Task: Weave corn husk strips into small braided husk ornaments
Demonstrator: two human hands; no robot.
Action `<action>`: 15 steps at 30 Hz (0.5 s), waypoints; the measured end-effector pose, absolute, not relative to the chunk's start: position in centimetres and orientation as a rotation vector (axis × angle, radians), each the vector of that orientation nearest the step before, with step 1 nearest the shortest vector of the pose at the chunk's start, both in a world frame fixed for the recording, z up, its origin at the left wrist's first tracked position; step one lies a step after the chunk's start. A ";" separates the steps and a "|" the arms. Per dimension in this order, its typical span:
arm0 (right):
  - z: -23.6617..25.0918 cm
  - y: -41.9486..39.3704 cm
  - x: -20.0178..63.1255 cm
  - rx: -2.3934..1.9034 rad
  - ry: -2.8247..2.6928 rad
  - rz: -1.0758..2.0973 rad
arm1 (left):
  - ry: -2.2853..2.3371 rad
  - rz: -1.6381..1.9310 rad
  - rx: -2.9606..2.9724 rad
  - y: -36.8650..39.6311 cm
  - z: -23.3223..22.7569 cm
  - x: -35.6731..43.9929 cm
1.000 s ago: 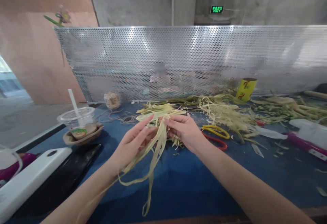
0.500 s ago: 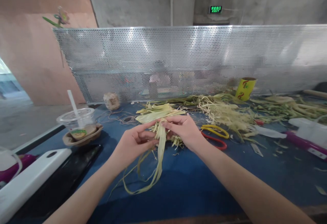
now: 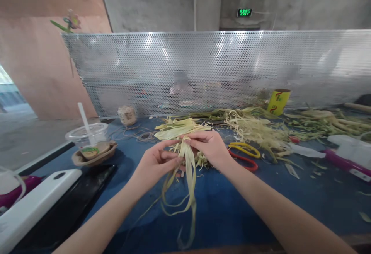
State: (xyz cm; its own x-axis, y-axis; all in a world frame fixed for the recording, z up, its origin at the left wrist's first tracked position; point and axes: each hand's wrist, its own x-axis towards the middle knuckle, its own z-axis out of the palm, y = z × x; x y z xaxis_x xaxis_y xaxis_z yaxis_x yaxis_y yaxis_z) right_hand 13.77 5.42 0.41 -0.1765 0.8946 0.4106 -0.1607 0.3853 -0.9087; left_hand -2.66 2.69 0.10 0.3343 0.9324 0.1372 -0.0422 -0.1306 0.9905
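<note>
Pale green corn husk strips hang between my hands, their long loose ends trailing down over the blue table. My right hand pinches the gathered top of the strips between thumb and fingers. From the left, my left hand grips the strips a little lower, its thumb and fingers closed on them. Behind the hands lies a stack of flat husks. Scissors with one yellow and one red handle rest just right of my right wrist; their blades are hidden.
A plastic cup with straw stands in a cardboard holder at left, near a white power strip. Shredded husks, a yellow roll and a purple glue gun lie to the right. A perforated metal screen borders the back.
The hanging strip ends have swung to the right and now reach lower. My left hand has shifted slightly to the right; my right hand keeps its pinch at the top.
</note>
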 end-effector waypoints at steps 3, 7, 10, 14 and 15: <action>0.8 5.5 14.3 -0.670 -1.563 0.982 | 0.926 1.086 1.505 2.5 0.7 -2.9; 0.9 5.4 14.6 -0.614 -1.667 0.888 | 0.914 1.038 1.568 2.5 0.6 -3.2; 0.5 5.4 14.5 -0.616 -1.673 0.901 | 0.906 0.998 1.615 2.6 0.2 -3.2; 0.2 5.4 14.3 -0.576 -1.698 0.944 | 0.894 1.008 1.607 2.7 -0.1 -3.0; 0.2 5.4 14.2 -0.568 -1.680 0.969 | 0.895 1.002 1.608 2.7 -0.1 -3.0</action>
